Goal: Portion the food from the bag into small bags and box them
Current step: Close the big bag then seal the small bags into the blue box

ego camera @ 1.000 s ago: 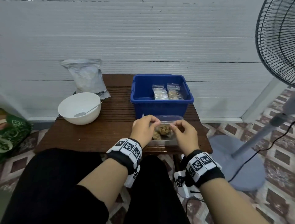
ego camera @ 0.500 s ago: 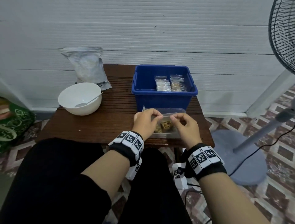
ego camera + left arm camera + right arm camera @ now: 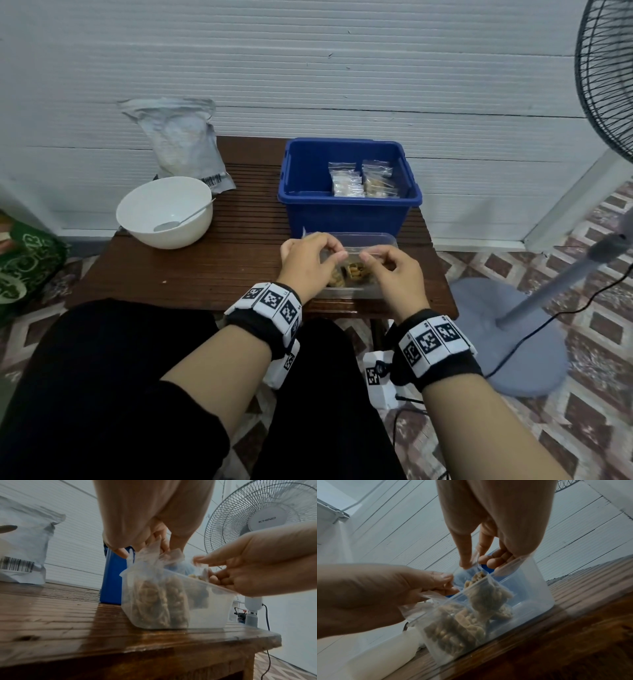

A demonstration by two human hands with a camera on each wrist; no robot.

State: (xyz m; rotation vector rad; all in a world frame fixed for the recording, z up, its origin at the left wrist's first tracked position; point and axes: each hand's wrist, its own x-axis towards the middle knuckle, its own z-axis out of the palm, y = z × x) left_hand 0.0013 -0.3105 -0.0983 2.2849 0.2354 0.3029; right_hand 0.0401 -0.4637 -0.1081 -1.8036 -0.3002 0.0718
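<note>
Head view: hands (image 3: 352, 263) pinching small bag (image 3: 354, 269)

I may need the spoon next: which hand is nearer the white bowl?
Left. The left hand is over the clear box's left end, just right of the white bowl; the right hand lies further right.

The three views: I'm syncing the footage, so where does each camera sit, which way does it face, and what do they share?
Head: on the head, facing forward and down at the table; shows both forearms, left hand, right hand.
Left wrist: low beside the table, facing the clear box and fan; both hands show.
Right wrist: tilted, facing the box and wall; both hands show.
Shared: both hands pinching the small bag over the box.
</note>
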